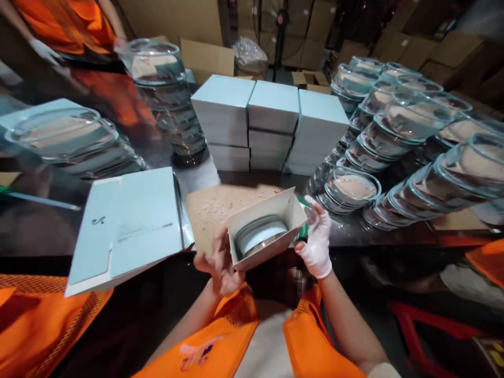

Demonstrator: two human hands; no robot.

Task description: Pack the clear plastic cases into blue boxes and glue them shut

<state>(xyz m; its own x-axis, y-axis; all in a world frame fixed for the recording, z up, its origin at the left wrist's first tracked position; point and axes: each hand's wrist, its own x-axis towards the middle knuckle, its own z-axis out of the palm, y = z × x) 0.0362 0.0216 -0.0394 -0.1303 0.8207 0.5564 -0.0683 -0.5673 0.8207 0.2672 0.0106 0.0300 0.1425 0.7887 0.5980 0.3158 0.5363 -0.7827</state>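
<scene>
Your vest (200, 344) lies nearest. Left hand (220, 265) and right hand (318, 236) clamp the box's (289, 209) ends, likely steadying the bowl (262, 236) inside.

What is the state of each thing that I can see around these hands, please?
Left hand: bare, at the box's left end
Right hand: white-gloved, at its right end
Open box: tilted, top open
Round container: inside the box, partly hidden
Blue-topped boxes: closed, stacked
Printed blue carton: printed side up
Glass bowls: stacked
</scene>
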